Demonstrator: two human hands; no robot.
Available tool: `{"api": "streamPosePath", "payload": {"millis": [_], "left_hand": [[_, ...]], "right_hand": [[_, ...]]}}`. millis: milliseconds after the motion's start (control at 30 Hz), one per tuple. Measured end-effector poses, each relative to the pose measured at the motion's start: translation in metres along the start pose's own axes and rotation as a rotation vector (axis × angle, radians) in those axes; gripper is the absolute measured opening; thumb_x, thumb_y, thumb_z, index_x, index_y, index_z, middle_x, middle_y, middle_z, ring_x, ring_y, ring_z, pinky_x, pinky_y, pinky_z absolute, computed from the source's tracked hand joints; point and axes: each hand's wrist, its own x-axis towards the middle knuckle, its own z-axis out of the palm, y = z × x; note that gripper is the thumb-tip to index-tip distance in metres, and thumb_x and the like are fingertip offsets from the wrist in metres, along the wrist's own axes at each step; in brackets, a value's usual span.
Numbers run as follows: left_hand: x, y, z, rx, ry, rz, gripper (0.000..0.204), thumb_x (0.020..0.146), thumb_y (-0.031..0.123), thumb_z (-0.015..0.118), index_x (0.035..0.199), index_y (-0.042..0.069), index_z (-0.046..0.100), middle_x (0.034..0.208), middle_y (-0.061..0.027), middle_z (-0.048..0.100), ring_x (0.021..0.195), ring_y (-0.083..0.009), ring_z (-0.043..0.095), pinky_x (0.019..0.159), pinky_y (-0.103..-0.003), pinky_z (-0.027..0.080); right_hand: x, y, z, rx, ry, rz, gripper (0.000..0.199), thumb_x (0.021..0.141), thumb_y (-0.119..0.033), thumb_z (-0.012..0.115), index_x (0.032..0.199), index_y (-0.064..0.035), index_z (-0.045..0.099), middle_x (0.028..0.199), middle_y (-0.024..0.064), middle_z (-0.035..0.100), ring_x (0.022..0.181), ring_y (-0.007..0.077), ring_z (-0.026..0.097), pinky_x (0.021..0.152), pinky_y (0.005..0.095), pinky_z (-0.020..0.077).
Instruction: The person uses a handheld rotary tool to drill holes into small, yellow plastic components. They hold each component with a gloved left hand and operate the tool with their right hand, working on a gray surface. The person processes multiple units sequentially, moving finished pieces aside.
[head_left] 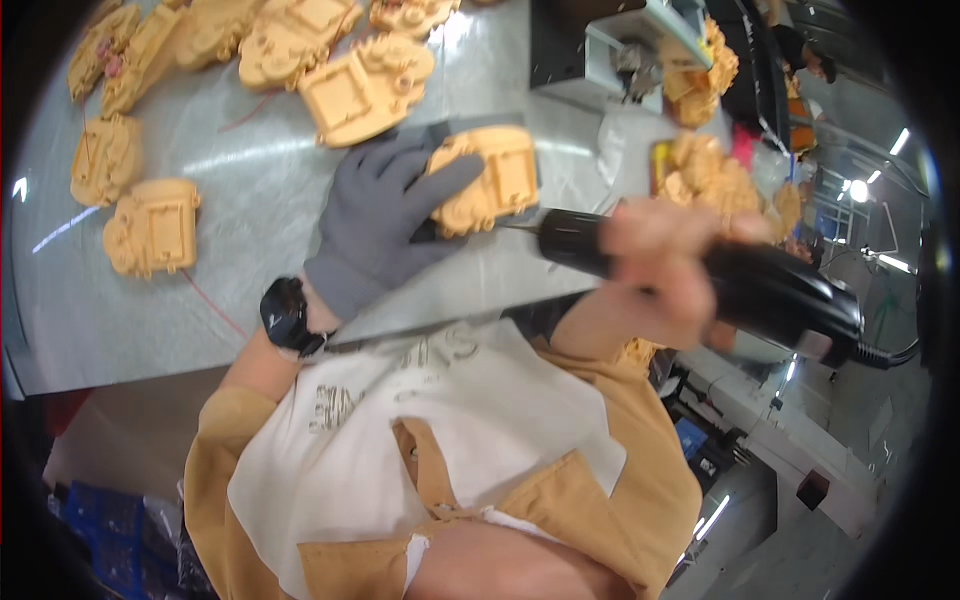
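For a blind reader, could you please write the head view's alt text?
A gloved left hand steadies a yellow part at a metal table; the bare right hand points a black corded tool at it. Similar parts lie nearby.

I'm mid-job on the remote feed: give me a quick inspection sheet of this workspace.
Surface: grey metal table, reflecting light in streaks.
Job's things: tan housing beside the left grip; black power driver, its bit pointing toward the housing, contact unclear.
Clutter: more tan housings at the left and far side; a heap of tan parts at the right.
Grips: left grip grey-gloved, one digit across the housing, firmness unclear; right grip bare, blurred, closed around the driver.
Cables: black cord from the driver's rear; thin red wire near the left-hand housings.
Surroundings: ceiling lights at the right; blue crate at lower left.
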Motion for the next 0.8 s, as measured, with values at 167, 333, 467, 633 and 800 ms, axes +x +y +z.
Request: {"api": "streamPosePath", "payload": {"millis": [167,333,467,633,800], "left_hand": [[0.005,0.008,-0.001,0.032,-0.042,-0.021,0.068,0.055,0.021,0.080,0.118,0.014,0.056,0.100,-0.0084,0.058,0.101,-0.0278,0.051,0.090,-0.040,0.040],[0.006,0.003,-0.001,0.022,-0.075,0.000,0.069,0.057,0.024,0.079,0.120,0.013,0.055,0.101,-0.0075,0.058,0.102,-0.0280,0.051,0.091,-0.040,0.039],[0.005,0.003,-0.002,0.037,-0.116,-0.033,0.068,0.059,0.028,0.078,0.120,0.013,0.055,0.102,-0.0087,0.058,0.103,-0.0288,0.051,0.091,-0.040,0.038],[0.008,0.003,-0.003,-0.034,-0.063,-0.043,0.076,0.061,0.036,0.077,0.126,0.010,0.049,0.106,-0.0094,0.056,0.103,-0.0271,0.051,0.090,-0.040,0.038],[0.005,0.000,0.002,-0.067,-0.005,-0.096,0.083,0.058,0.036,0.079,0.128,0.006,0.045,0.112,-0.0100,0.056,0.103,-0.0275,0.052,0.089,-0.039,0.040]], "right_hand": [[0.070,-0.011,-0.096,-0.299,0.538,-0.164,0.042,0.065,0.005,0.053,0.107,-0.0006,0.046,0.063,0.0040,0.050,0.048,0.0165,0.051,0.055,0.0301,0.0457],[0.095,0.036,-0.095,-0.432,0.465,-0.220,0.038,0.064,0.013,0.057,0.100,0.0047,0.046,0.062,0.0116,0.052,0.048,0.0195,0.051,0.052,0.0308,0.0468],[0.077,0.025,-0.081,-0.405,0.379,-0.030,0.041,0.065,0.010,0.059,0.103,0.0056,0.043,0.059,0.0091,0.054,0.045,0.0157,0.051,0.049,0.0274,0.0443],[0.038,-0.009,-0.045,-0.045,-0.104,-0.064,0.044,0.074,0.000,0.047,0.117,-0.0028,0.037,0.059,0.0075,0.046,0.046,0.0189,0.047,0.052,0.0376,0.0436],[0.037,0.007,0.000,-0.231,-0.090,0.039,0.052,0.073,-0.004,0.046,0.124,-0.0091,0.038,0.061,0.0041,0.044,0.049,0.0169,0.043,0.056,0.0375,0.0392]]}}
